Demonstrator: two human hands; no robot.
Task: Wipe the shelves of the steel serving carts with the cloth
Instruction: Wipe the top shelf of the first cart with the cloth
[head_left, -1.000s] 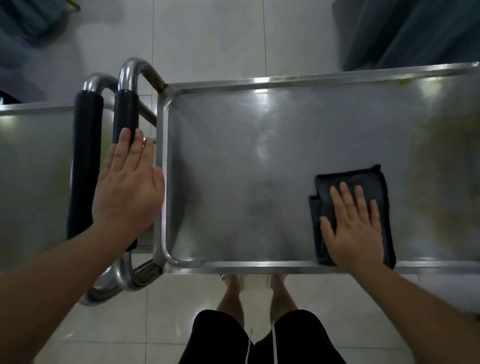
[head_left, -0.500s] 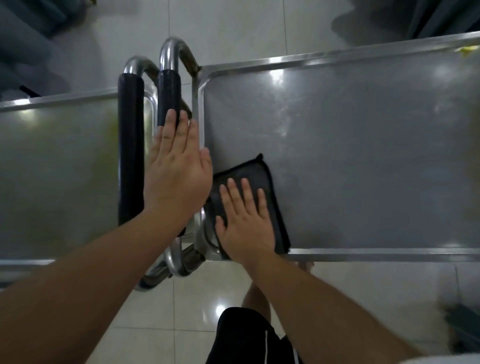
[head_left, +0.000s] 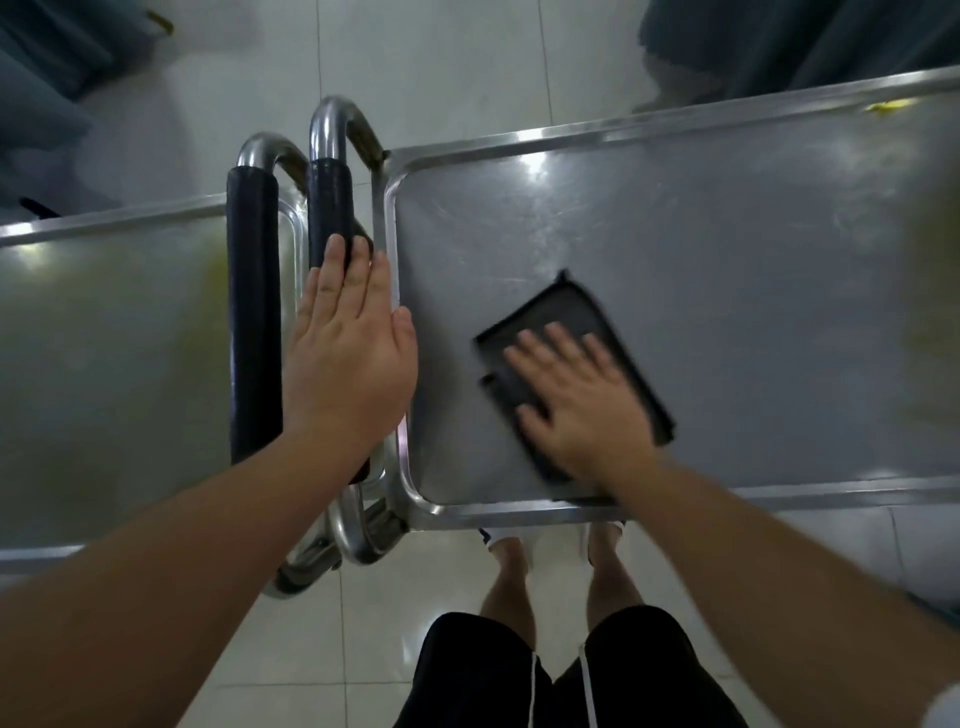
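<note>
No writing shows; the black folded cloth (head_left: 571, 358), blurred, lies on the right cart's steel shelf (head_left: 727, 291) near its front rim; right hand (head_left: 582, 410) spread flat on it; left hand (head_left: 348, 358) flat on the padded handle (head_left: 330, 208).

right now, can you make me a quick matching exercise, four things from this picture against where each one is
Things:
1. cloth
2. left hand
3. right hand
4. yellow scrap

Places:
A. flat on the cart handle
B. far rim of the right cart
C. pressing down on the cloth
D. on the right cart's shelf, under a hand

Pairs: 1-D, 2-A, 3-C, 4-B
</note>
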